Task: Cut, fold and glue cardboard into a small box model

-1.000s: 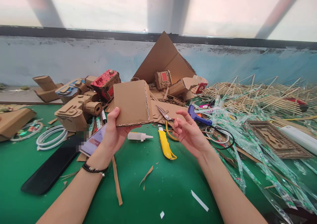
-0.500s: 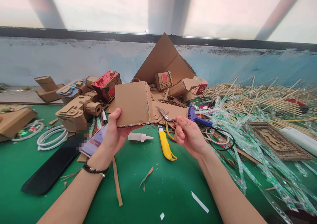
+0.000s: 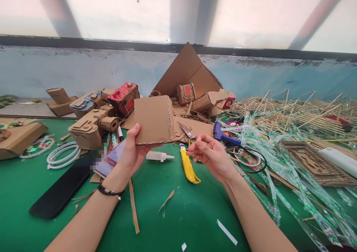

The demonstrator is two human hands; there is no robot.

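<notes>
Right hand (image 3: 210, 154) has curled inward since earlier; whether its fingers pinch something, I cannot tell. Left hand (image 3: 131, 153) pinches the cardboard box (image 3: 153, 120) at left, perhaps leaving its right side reachable.

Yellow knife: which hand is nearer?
Right: the right hand is close beside the yellow knife, on its right; the left hand is farther off leftward, holding a cardboard piece.
</notes>
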